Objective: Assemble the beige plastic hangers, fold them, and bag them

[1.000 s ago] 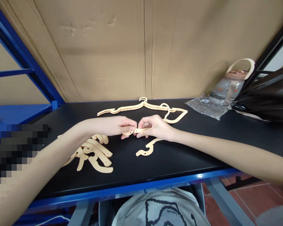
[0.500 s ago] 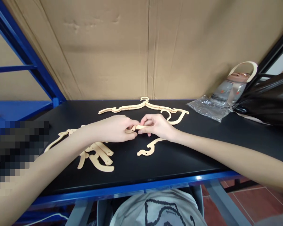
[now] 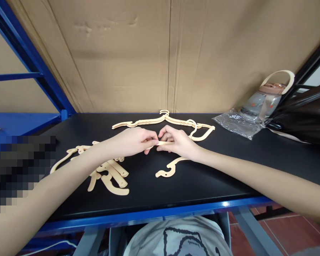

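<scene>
My left hand (image 3: 134,140) and my right hand (image 3: 177,142) meet above the middle of the black tabletop (image 3: 229,170). Both pinch the same small beige plastic hanger piece (image 3: 164,143), one hand at each end. Just below my right wrist a beige hook-shaped piece (image 3: 168,169) lies on the table. A pile of several beige hanger arms (image 3: 110,176) lies under my left forearm. Behind my hands, an assembled beige hanger (image 3: 154,121) lies flat, with a further hanger part (image 3: 202,133) to its right.
A sheet of cardboard (image 3: 162,53) backs the table. A crumpled clear plastic bag (image 3: 236,122), a clear jar with a beige handle (image 3: 264,101) and a black bag (image 3: 304,113) sit at the back right. Blue shelf framing (image 3: 29,64) stands at left.
Both hands rose slightly and drew closer round the small piece; my left fingers shifted their pinch on its end. The view drifted a little to the left.
</scene>
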The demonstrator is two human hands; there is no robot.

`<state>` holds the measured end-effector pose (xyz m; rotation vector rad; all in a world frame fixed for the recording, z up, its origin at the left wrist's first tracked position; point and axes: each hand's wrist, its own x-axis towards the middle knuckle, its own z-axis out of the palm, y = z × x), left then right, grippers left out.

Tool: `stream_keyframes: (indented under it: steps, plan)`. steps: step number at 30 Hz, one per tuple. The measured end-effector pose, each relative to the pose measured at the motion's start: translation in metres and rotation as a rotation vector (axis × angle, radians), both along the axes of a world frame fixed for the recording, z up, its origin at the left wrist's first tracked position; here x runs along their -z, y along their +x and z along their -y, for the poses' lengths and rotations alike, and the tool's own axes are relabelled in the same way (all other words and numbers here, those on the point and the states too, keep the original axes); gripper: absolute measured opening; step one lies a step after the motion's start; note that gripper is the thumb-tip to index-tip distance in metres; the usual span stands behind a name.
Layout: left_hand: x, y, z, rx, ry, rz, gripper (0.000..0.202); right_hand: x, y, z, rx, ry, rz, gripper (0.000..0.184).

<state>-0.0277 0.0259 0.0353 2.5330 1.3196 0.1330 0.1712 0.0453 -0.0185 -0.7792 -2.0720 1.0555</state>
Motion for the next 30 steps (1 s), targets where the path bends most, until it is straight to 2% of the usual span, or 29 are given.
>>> stream_keyframes:
  steps: [4, 8, 10, 15, 18, 20, 23, 25, 28, 29, 30]
  plan:
    - [-0.011, -0.005, 0.000, -0.016, 0.077, -0.078, 0.027, -0.004, 0.000, 0.002, 0.057, 0.212, 0.166, 0.024]
    - [-0.027, -0.007, 0.005, -0.157, 0.161, -0.166, 0.022, -0.009, 0.002, 0.003, 0.196, 0.507, 0.440, 0.029]
    - [-0.033, -0.008, 0.007, -0.222, 0.191, -0.185, 0.019, -0.009, 0.002, 0.002, 0.245, 0.643, 0.511, 0.028]
    - [-0.041, -0.017, 0.005, -0.316, 0.252, -0.165, 0.019, -0.005, 0.004, -0.002, 0.238, 0.846, 0.427, 0.028]
    - [-0.044, -0.022, 0.005, -0.308, 0.263, -0.115, 0.036, -0.008, 0.006, 0.000, 0.255, 0.913, 0.336, 0.026]
    - [-0.047, -0.023, 0.008, -0.335, 0.296, -0.091, 0.047, -0.014, 0.008, 0.001, 0.322, 0.954, 0.235, 0.021]
    - [-0.052, -0.023, 0.012, -0.399, 0.365, -0.075, 0.049, -0.027, 0.016, -0.001, 0.436, 0.924, 0.073, 0.021]
    - [-0.054, -0.023, 0.013, -0.448, 0.395, -0.068, 0.050, -0.037, 0.026, -0.006, 0.472, 0.806, 0.051, 0.027]
    - [-0.054, -0.024, 0.010, -0.494, 0.450, -0.081, 0.052, -0.049, 0.046, -0.013, 0.452, 0.576, 0.292, 0.023]
    - [-0.053, -0.024, 0.009, -0.501, 0.464, -0.096, 0.052, -0.051, 0.052, -0.015, 0.418, 0.518, 0.414, 0.018]
    - [-0.051, -0.023, 0.008, -0.512, 0.476, -0.115, 0.051, -0.053, 0.058, -0.016, 0.371, 0.462, 0.523, 0.022]
